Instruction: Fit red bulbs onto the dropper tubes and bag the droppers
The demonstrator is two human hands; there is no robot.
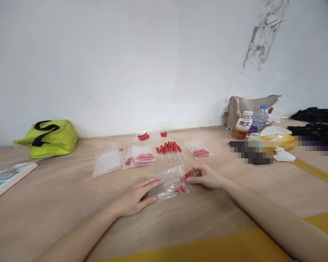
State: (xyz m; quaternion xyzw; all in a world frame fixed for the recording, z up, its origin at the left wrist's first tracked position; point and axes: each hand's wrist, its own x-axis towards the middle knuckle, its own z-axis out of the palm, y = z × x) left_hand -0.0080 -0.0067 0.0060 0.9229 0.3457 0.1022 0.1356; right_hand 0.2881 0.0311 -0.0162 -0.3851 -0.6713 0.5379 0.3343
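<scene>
In front of me a clear zip bag [168, 187] lies on the brown-covered table, with a few red-bulbed droppers [180, 189] inside it. My left hand [138, 196] rests on the bag's left end, fingers stretched out and the thumb spread. At the bag's mouth on the right, my right hand [202, 176] pinches a dropper by its red bulb [185, 177]; its thin tube points left into the bag. Just beyond lies a loose pile of droppers [169, 151], bulbs facing the wall.
Left of the pile are filled bags [140, 156] and a flat zip bag [108, 162]; right of it is another filled bag [200, 150]. More droppers [144, 136] lie near the wall. A lime bag [54, 140] and power strip [11, 180] stand left, bottles [242, 125] right.
</scene>
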